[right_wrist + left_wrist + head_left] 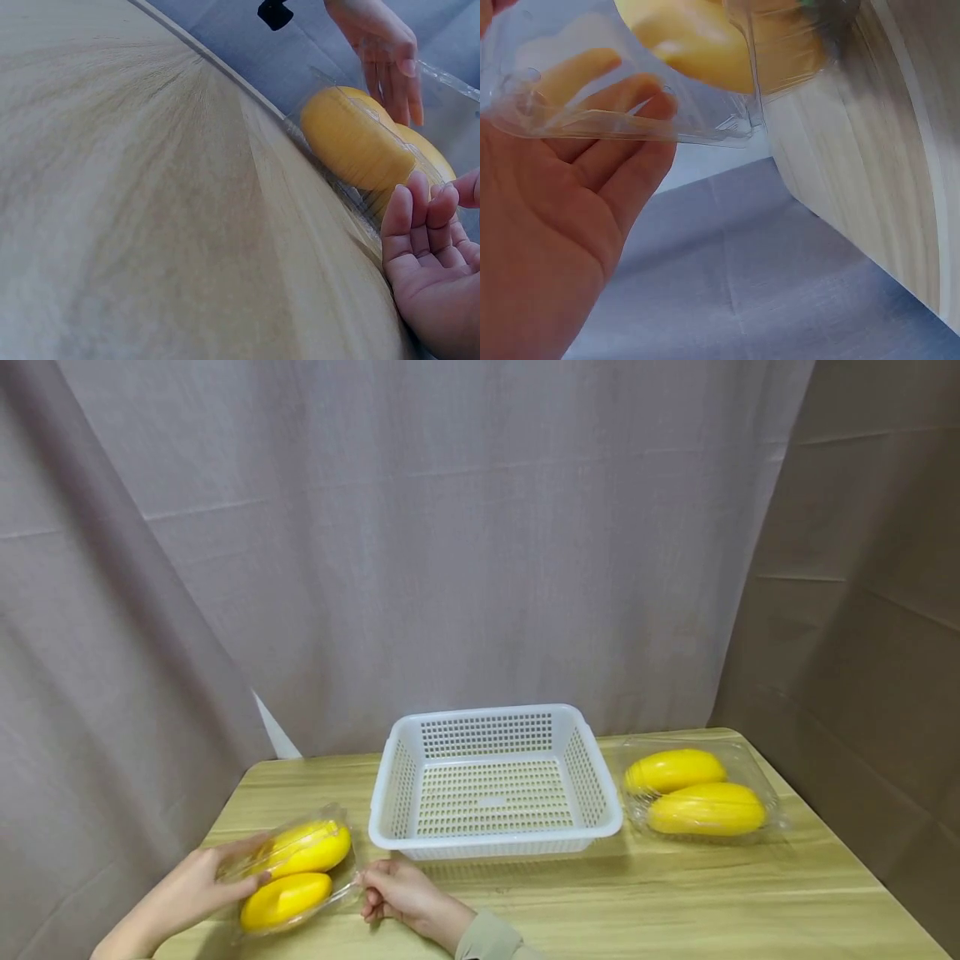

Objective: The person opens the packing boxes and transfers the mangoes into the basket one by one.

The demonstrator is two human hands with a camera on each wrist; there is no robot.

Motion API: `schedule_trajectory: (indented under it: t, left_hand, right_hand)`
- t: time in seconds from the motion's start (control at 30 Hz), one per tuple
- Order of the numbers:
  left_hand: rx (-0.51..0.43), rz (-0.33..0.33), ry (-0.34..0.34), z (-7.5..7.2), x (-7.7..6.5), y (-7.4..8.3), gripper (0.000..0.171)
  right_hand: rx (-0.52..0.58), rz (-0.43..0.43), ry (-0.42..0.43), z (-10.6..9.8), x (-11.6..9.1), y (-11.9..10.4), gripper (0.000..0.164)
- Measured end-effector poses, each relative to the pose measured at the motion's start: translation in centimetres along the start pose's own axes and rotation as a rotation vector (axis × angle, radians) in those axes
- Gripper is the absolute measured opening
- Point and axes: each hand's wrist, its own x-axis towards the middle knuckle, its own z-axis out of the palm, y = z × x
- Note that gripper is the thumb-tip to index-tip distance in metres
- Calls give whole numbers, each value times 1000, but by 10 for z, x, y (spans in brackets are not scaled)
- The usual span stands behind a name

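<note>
Clear plastic pack of two yellow fruits (298, 870), and it's sitting over the near left of the counter (675, 902), close to that left edge, though whether it's fully resting there the views aren't showing. Both hands are holding it: the left hand (197, 885) is gripping its left side, thumb over the top, and the right hand (408, 897) is pinching clear plastic at the near right corner.

Here's the danger, as I'm reading it: that right-hand pinch is taking only a small bit of slick-looking plastic, so a hard pull could be tearing it or popping it free. The smooth, rounded fruits could then be shifting towards one end, tipping the pack, and with the edge lying so near, anything escaping leftward could be dropping off.

Moving outward, the white perforated basket (495, 843) is standing just beyond the right hand, its near left corner jutting towards the pack; a low swing to the right could be catching that rim. Past it, a second clear pack (697, 793) is lying just beside the basket's right side, also carrying two yellow fruits, so it's crowding that flank. Behind everything, a grey curtain (487, 543) is hanging along the counter's back edge.
</note>
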Motion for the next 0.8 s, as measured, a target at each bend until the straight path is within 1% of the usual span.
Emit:
schedule_trajectory:
  t: [0.2, 0.27, 0.33, 0.5, 0.67, 0.77, 0.8]
  left_hand:
    - [-59, -99, 22, -8, -4, -3, 46]
    - [-72, -109, 39, -10, -3, -3, 44]
    - [-72, -110, 73, -12, -1, -4, 41]
    - [-75, -123, 194, -16, 4, -11, 30]
    - [-92, -149, 268, -16, 5, -20, 23]
    - [-98, -158, 306, -12, 4, -28, 19]
    - [-98, -170, 309, -10, 4, -31, 19]
  right_hand:
    - [13, 3, -19, 1, -1, 3, 12]
    - [14, 5, -16, 1, 0, 4, 12]
    - [12, 5, -9, 0, 0, 3, 11]
    - [-1, 6, 4, -1, 2, 1, 12]
    - [-8, 15, 7, -2, 3, 1, 13]
    - [-7, 19, 7, -2, 3, 1, 12]
    - [-7, 19, 5, -2, 3, 1, 13]
